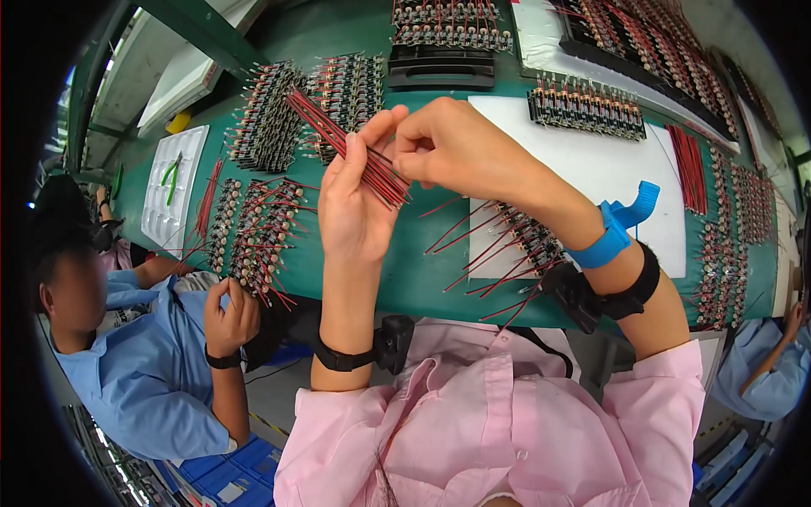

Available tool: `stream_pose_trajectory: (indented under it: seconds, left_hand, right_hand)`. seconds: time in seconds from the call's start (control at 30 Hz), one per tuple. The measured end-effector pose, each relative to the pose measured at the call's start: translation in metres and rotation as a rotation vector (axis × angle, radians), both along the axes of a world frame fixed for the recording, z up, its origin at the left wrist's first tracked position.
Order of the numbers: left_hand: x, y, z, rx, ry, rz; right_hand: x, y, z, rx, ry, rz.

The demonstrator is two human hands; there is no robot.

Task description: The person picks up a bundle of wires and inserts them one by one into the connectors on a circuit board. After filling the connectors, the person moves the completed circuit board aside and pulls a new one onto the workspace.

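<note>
A bundle of thin red and black wires [321, 120] lies slantwise across the palm of my left hand [353, 211], held under its thumb. Against the bundle's right side, my right hand [456, 144] is closed in a pinch. A thin dark wire appears to run to those fingertips, which partly hide it. Below my right forearm, a circuit board strip with red wires [530, 235] sticks out over a white foam sheet [583, 182]. Just beyond the bundle stand dense rows of circuit boards [269, 118].
Wired boards [253, 228] lie left, near a co-worker's hand [230, 317]. Green pliers [173, 177] rest on a white tray [152, 215]. A board strip [587, 108] sits on the foam's far edge, with red wires [686, 169] at its right. A black tray [441, 69] stands ahead.
</note>
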State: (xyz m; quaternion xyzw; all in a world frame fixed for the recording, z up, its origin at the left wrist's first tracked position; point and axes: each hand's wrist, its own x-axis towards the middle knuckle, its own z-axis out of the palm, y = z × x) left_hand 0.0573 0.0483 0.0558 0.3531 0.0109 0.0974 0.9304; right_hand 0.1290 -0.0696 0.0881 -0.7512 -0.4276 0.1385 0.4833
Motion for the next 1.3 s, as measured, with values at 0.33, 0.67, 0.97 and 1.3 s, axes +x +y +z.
stream_pose_trajectory:
  seconds: [0.33, 0.67, 0.97, 1.3]
  left_hand:
    - [-0.003, -0.005, -0.014, 0.193, 0.084, 0.03]
    - [-0.003, -0.011, -0.01, 0.491, 0.143, 0.335]
    - [-0.003, -0.014, -0.009, 0.448, 0.138, 0.264]
    - [-0.007, -0.013, -0.01, 0.731, 0.043, 0.4]
  right_hand:
    - [-0.003, -0.009, -0.002, -0.061, 0.306, 0.017]
    - [-0.003, -0.011, -0.004, -0.091, 0.333, -0.03]
    - [-0.005, -0.01, -0.008, -0.088, 0.381, -0.014]
    - [-0.006, -0.012, -0.003, -0.055, 0.457, 0.061]
